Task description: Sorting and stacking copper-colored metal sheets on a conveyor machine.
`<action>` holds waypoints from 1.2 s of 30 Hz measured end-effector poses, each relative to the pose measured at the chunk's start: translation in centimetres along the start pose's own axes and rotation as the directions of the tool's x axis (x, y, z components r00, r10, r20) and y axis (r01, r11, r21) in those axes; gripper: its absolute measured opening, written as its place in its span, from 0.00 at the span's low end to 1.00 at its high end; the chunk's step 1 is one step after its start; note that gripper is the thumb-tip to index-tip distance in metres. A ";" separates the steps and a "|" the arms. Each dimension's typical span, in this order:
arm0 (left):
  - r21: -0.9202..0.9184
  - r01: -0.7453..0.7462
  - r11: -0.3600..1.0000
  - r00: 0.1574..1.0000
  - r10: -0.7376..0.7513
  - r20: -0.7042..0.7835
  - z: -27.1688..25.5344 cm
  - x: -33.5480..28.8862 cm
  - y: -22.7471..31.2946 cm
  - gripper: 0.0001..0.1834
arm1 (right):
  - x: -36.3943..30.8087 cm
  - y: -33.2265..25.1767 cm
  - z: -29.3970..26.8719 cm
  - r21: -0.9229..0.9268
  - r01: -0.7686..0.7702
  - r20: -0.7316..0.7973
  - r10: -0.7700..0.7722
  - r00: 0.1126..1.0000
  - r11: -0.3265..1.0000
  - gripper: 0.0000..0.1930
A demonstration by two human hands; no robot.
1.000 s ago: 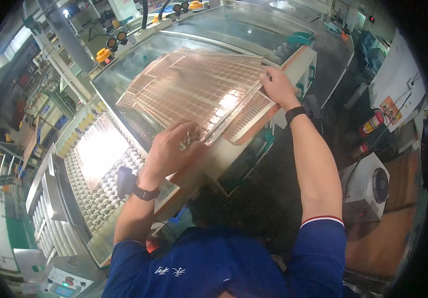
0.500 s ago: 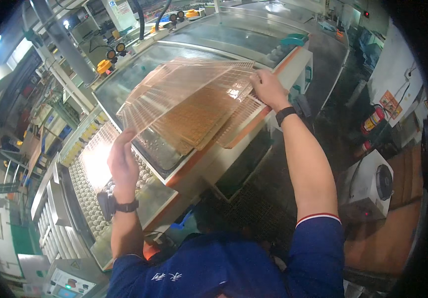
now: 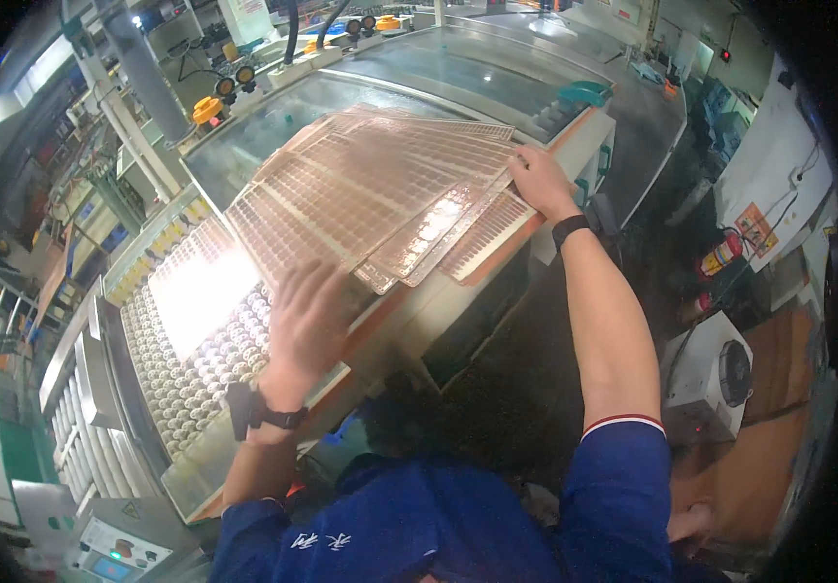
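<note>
Several thin, copper-coloured circuit board panels (image 3: 341, 185) with a grid pattern lie overlapping and fanned out on the machine's wet top. My right hand (image 3: 541, 181) is closed on the right corner of an upper panel, thumb and fingers at its edge. My left hand (image 3: 304, 325), smeared by motion, is by the near left edge of the panels. Its fingers look stretched and apart, and nothing shows in its grasp. Whether its fingertips touch the panel cannot be made out.
Left of the panels is a conveyor bed of small rollers (image 3: 195, 398), with a bright panel (image 3: 200, 291) on it. A control box (image 3: 118, 554) stands at the lower left. At right are a fire extinguisher (image 3: 722, 255) and a white box-shaped unit (image 3: 705, 374) with a round black part.
The lifted clear-looking panel has come down flat over the brown ones. My left hand has moved right, away from its former edge. My right hand stays at the right corner, slightly shifted.
</note>
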State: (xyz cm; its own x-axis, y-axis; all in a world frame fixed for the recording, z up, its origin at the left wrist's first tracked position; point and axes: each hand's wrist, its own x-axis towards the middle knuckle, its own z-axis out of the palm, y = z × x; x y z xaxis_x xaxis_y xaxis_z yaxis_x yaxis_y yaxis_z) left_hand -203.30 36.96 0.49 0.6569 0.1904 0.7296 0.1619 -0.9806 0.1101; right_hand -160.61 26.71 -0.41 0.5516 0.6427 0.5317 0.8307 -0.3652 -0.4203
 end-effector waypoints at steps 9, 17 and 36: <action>-0.011 -0.036 0.999 0.988 0.037 0.152 1.5 3.3 2.0 0.15 | 0.1 0.5 0.2 0.016 0.017 -0.054 -0.016 0.998 1.000 0.22; 0.017 0.000 1.000 0.999 0.000 0.038 2.0 3.2 2.2 0.14 | 0.1 0.0 -0.2 0.060 -0.021 -0.018 0.022 1.000 0.998 0.23; -0.035 -0.062 0.997 0.998 0.062 -0.001 2.6 3.1 3.6 0.17 | -1.0 -0.9 -0.7 0.154 -0.044 -0.080 0.057 0.995 0.987 0.17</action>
State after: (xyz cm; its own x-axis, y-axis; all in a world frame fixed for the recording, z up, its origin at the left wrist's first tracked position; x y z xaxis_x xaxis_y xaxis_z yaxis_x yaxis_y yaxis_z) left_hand -198.77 34.14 1.36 0.6648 0.1287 0.7359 0.0945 -0.9916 0.0881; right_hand -161.83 25.90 -0.02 0.6024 0.5647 0.5641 0.7838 -0.2852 -0.5516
